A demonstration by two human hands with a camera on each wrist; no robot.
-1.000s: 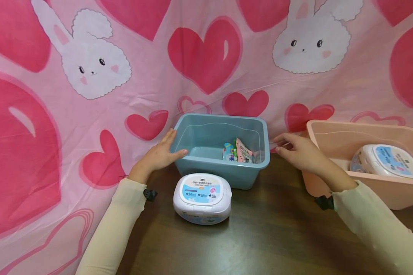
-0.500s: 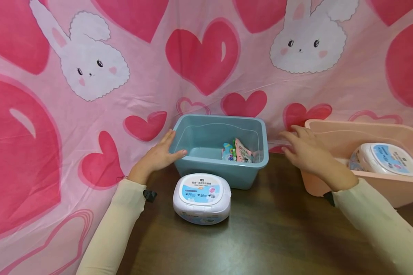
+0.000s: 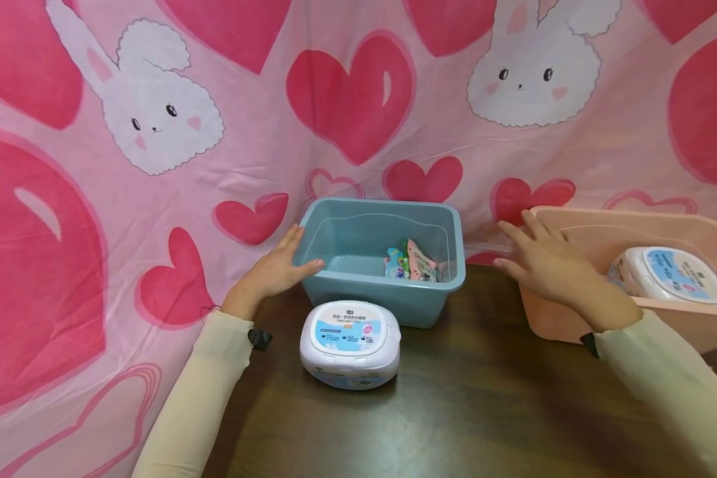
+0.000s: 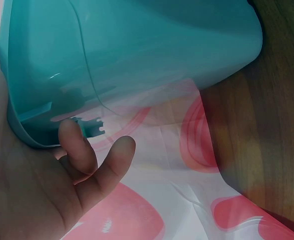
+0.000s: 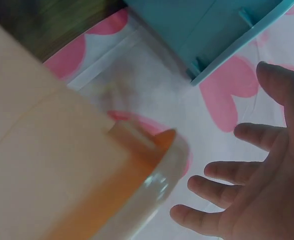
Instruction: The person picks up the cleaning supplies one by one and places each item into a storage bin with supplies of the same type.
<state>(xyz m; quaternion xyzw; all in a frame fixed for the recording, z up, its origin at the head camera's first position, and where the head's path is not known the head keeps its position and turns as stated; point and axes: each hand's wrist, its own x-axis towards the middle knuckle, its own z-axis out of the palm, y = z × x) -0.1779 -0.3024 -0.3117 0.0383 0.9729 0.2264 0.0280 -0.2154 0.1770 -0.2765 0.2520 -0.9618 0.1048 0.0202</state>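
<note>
At the left end of a blue plastic bin (image 3: 382, 284), my left hand (image 3: 275, 269) rests against the rim, fingers spread along the end and the thumb over the front corner. The left wrist view shows the palm against the rim and the fingers (image 4: 120, 155) under it, loosely bent. Inside that bin lie a blue packet (image 3: 396, 263) and a pink packet (image 3: 421, 261). My right hand (image 3: 552, 269), holding nothing, is by the left end of a peach bin (image 3: 633, 216), its fingers (image 5: 232, 172) extended and apart beside the rim.
A white lidded tub (image 3: 351, 345) with a blue label stands before the blue bin on the dark wooden table (image 3: 454, 418). A similar tub (image 3: 672, 275) sits in the peach bin. A pink cloth (image 3: 245, 86) with hearts and rabbits hangs behind.
My right hand has moved right, from beside the blue bin's right end to the peach bin's left end. My left hand stays at the blue bin.
</note>
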